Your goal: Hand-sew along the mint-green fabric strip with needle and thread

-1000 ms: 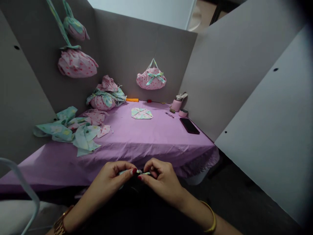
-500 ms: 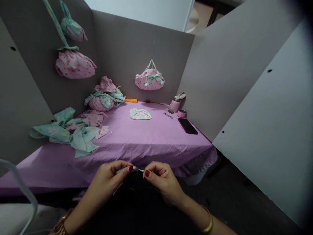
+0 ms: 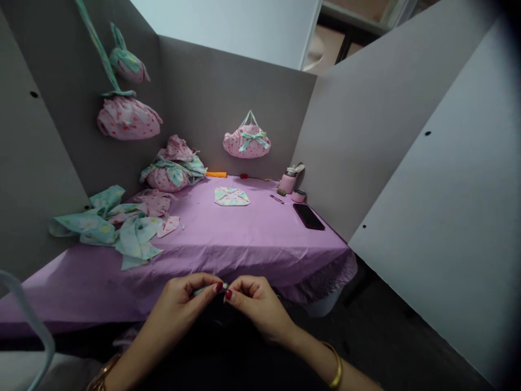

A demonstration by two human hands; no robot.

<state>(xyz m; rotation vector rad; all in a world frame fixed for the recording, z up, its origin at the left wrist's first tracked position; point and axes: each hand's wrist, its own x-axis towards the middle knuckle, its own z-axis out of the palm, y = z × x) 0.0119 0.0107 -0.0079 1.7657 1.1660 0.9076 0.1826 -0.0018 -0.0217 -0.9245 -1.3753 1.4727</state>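
My left hand (image 3: 185, 300) pinches a narrow, pale green strip of fabric (image 3: 199, 291) between thumb and forefinger, just in front of the table's near edge. A small whitish end of it (image 3: 225, 285) shows between the fingertips of both hands. My right hand (image 3: 257, 304) is closed in a pinch right beside the left one, its thumb and forefinger at that end. What lies inside the right fingertips is mostly hidden. Both hands are above my dark lap.
The purple-covered table (image 3: 228, 233) bears a folded patterned cloth (image 3: 232, 196), fabric pieces (image 3: 138, 236), a pile of pouches (image 3: 167, 176), a phone (image 3: 308, 216), a pink jar (image 3: 288, 181) and tweezers-like tool (image 3: 277, 199). A bow-trimmed pouch (image 3: 247, 143) hangs before the back panel (image 3: 195, 81).
My right hand has moved left, closing the gap to my left hand. The thin stretch visible between them is now shorter. The camera view has shifted slightly.
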